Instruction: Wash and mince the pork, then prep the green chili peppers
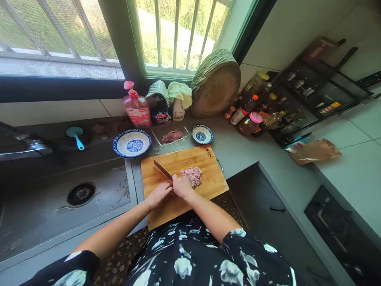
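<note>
Right hand: the bare right hand (pixel 181 186) is closed around the handle of a long grey metal knife (pixel 162 169).
Left hand: the bare left hand (pixel 160 195) is just left of the right hand, with its fingers bent close to the knife. I cannot tell if it holds anything.
Knife: its blade points away from the right hand, up and to the left, over the board.
Board: a light brown, flat wooden chopping board (pixel 212 186) is under both hands.
Chopped meat: a small heap of pink, cut-up meat (pixel 193 175) sits on the board, just to the right of the right hand and a bit past it. One tiny bit lies apart, farther from the hand.
Big piece: a dark pink, flat lump of raw meat (pixel 172 136) lies past both hands, beyond the board, on the grey, smooth worktop (pixel 244 149).
Plates: a big round white plate with a blue rim (pixel 132 143) is ahead of the left hand and to its left. A small round white dish with a blue rim (pixel 202 134) is ahead of the right hand and to its right.
Sink: a grey metal sink (pixel 108 184) is to the left of the left hand.
</note>
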{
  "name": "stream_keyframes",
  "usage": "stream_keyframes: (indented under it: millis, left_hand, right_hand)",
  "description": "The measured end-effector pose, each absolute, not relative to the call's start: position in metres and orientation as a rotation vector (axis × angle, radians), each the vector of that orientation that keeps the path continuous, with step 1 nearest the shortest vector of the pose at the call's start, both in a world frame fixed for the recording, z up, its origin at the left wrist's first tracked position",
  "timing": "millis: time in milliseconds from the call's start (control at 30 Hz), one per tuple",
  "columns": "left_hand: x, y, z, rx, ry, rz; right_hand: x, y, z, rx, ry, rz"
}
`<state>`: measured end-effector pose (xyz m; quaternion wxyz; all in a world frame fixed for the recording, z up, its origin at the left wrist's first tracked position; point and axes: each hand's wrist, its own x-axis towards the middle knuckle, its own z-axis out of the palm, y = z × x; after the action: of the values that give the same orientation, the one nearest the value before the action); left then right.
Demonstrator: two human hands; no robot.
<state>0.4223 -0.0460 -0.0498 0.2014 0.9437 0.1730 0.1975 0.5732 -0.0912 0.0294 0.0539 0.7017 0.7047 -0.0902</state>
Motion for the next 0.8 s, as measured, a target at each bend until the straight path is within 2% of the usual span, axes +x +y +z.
stream_keyframes:
  millis: [167,333,533,800]
  left_hand:
    - [0.424,-0.033,-0.055,2.508,0.802,0.713]
    - [0.426,-0.03,-0.046,2.583,0.902,0.868]
    - [0.425,-0.045,-0.045,2.694,0.603,0.694]
    - [0.425,-0.032,-0.073,2.759,0.553,0.694]
  right_hand:
    - [0.608,-0.1,0.03,2.303,2.031,-0.334]
    - [0.616,-0.116,0.032,2.406,1.981,-0.348]
    - [0.604,-0.124,0.037,2.21,2.118,-0.291]
    - [0.593,-0.118,0.03,2.147,2.142,-0.166]
